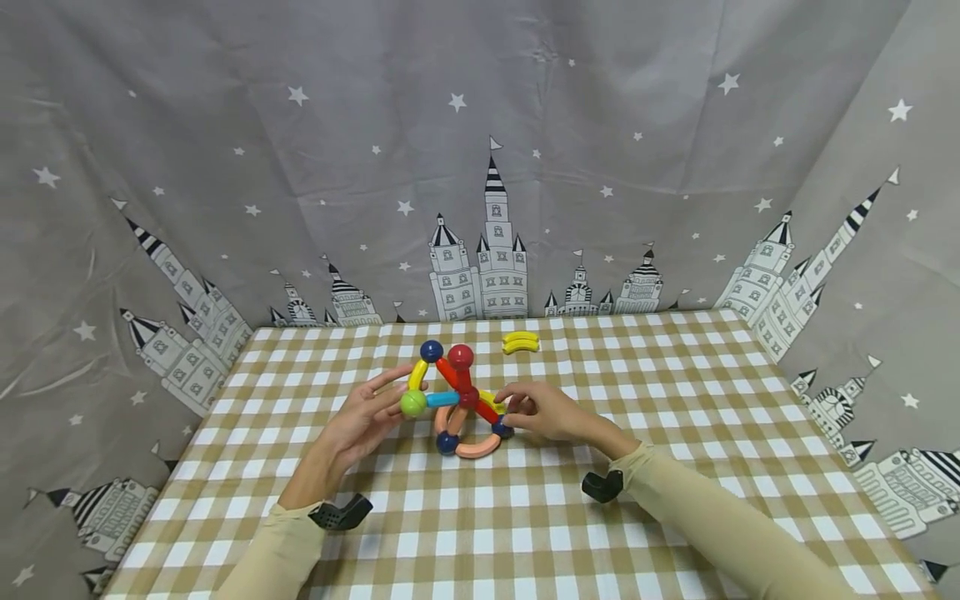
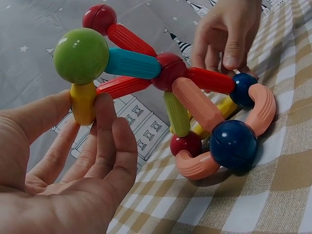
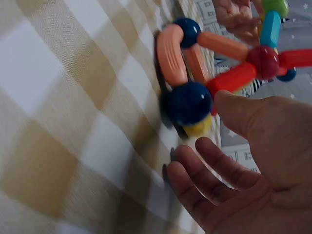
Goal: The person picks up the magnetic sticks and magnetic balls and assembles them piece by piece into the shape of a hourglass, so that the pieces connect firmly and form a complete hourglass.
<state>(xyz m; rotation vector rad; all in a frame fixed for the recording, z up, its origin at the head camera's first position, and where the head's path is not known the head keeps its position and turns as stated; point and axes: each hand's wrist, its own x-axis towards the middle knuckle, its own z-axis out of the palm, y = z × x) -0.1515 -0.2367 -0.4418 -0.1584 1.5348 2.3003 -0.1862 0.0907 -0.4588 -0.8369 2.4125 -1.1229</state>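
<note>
A construction of magnetic sticks and balls (image 1: 467, 398) stands on the cloth, its upper part leaning left. My left hand (image 1: 367, 421) pinches the short yellow stick (image 2: 83, 104) below the green ball (image 2: 81, 56) between thumb and fingers. From the green ball a blue stick (image 2: 132, 63) runs to the central red ball (image 2: 169, 71). At the structure's right side, my right hand (image 1: 551, 411) is beside a dark blue ball (image 3: 189, 103) and a red stick (image 3: 234, 82). Its thumb is close to both; contact is unclear. The other visible fingers are loosely bent, apart from the ball.
Two curved yellow sticks (image 1: 521, 342) lie together behind the structure. A brown-and-white checked cloth (image 1: 675, 392) covers the table. Behind it hangs a grey curtain (image 1: 600, 125) printed with castles and stars. Curved orange sticks (image 1: 478, 448) lie low, at the structure's base.
</note>
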